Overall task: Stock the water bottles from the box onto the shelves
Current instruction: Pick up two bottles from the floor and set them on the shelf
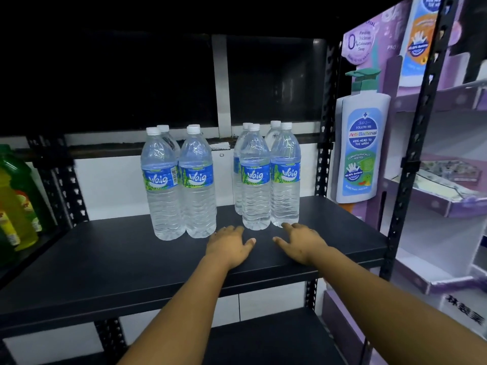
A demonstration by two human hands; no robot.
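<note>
Eight water bottles are seen standing upright on the black shelf (pixel 105 248), split into two clusters of four. The left cluster (pixel 179 180) is set well apart from the right cluster (pixel 266 175), with a bare strip of shelf between them. Blue-green labels are turned to the front, white caps on top.

Both hands are laid flat on the shelf, just in front of the bottles. The left hand (pixel 229 245) is placed below the gap between the clusters, its fingers (pixel 232 230) stretched loosely forward and holding nothing. The right hand (pixel 303 241) is placed in front of the right cluster, fingers spread wide and empty, fingertips just beside the base of the front bottles; whether they touch cannot be told.

To the right of the shelf, a large cardboard pump-bottle display (pixel 362 143) is seen against purple racks. To the left of the shelf, green and yellow bottles (pixel 15 201) are glimpsed. The box is not in view.
</note>
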